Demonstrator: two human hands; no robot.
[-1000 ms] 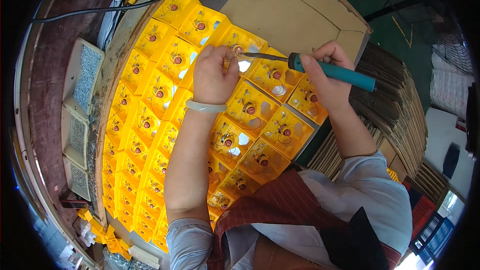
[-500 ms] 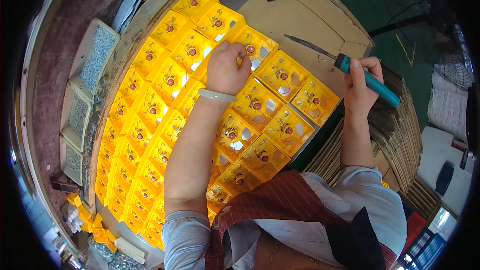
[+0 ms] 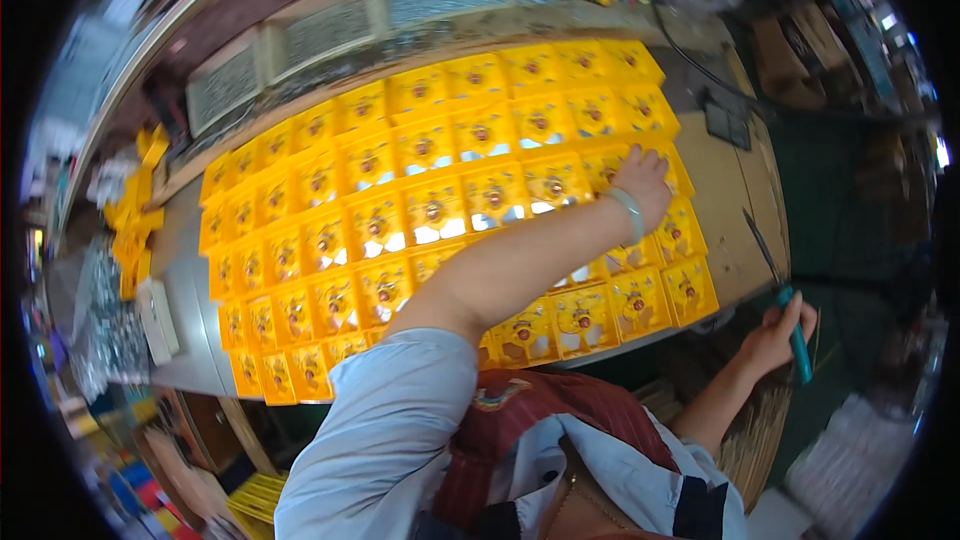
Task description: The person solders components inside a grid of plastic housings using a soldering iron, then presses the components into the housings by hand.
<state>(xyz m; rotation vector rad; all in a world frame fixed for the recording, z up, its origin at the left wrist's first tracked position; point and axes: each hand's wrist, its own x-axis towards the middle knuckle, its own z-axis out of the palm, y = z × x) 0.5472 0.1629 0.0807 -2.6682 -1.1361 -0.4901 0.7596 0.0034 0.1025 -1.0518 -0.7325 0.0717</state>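
Grid of yellow packaged items (image 3: 400,230) laid flat in rows across the desk (image 3: 735,210), covering most of its top from far left to near right. Each pack alike: yellow card with a small round red-and-dark piece at centre.

Left hand (image 3: 643,183) resting palm down on packs at right end of grid, fingers loosely curled against the card; pale band on wrist. Forearm stretched across near rows, light blue sleeve at shoulder.

Right hand (image 3: 778,332) off near right edge of desk, closed around teal handle of soldering tool (image 3: 785,305); thin dark metal shaft pointing far-left over bare brown desk surface, tip clear of packs. Well apart from left hand.

Beyond far edge: grey mesh-faced trays (image 3: 345,25) in a row. Far right, dark cable (image 3: 690,60) trailing over desk. Left end: loose heap of more yellow packs (image 3: 135,210), blurred.
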